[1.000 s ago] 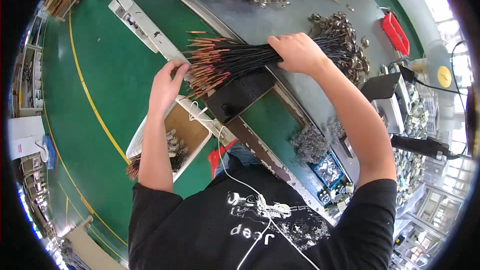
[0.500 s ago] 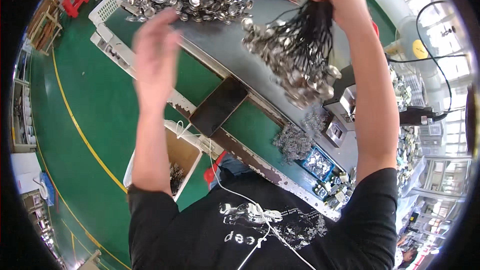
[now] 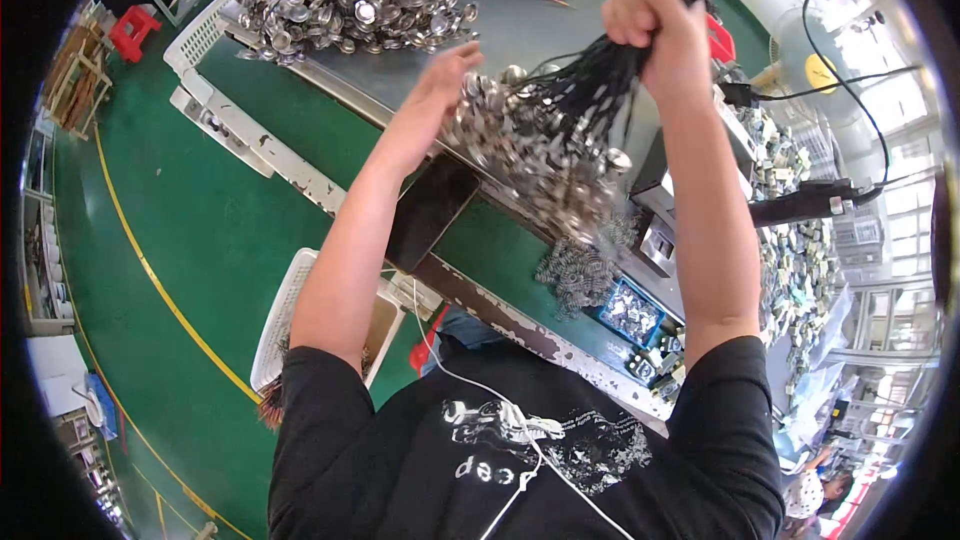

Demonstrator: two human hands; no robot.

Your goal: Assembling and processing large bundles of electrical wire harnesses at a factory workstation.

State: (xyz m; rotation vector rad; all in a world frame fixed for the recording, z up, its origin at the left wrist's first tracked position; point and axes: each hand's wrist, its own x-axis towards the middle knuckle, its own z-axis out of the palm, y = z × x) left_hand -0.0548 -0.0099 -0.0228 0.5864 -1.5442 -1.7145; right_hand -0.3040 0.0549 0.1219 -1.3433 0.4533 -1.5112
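Note:
My right hand (image 3: 662, 30) is closed around a thick bundle of black wires (image 3: 605, 70), held up over the grey worktable. Shiny round metal caps (image 3: 545, 155) hang from the wires' lower ends, partly smeared by motion. My left hand (image 3: 445, 78) is at the left side of these caps, fingers stretched out and holding nothing; whether it touches them I cannot tell. A large heap of similar capped wires (image 3: 355, 2) lies at the far left of the table, its copper-coloured wire ends pointing right.
A dark phone-like slab (image 3: 432, 210) rests at the table's near edge. Small metal parts (image 3: 578, 275) and a blue tray (image 3: 632, 315) sit to the right, by a small metal device (image 3: 657, 243). A white crate (image 3: 285, 315) stands below left; a red stool (image 3: 132, 34) is farther off.
My left hand has moved right, from beside the heap to the hanging caps. My right hand keeps its hold on the wires, which have swung and shifted slightly left.

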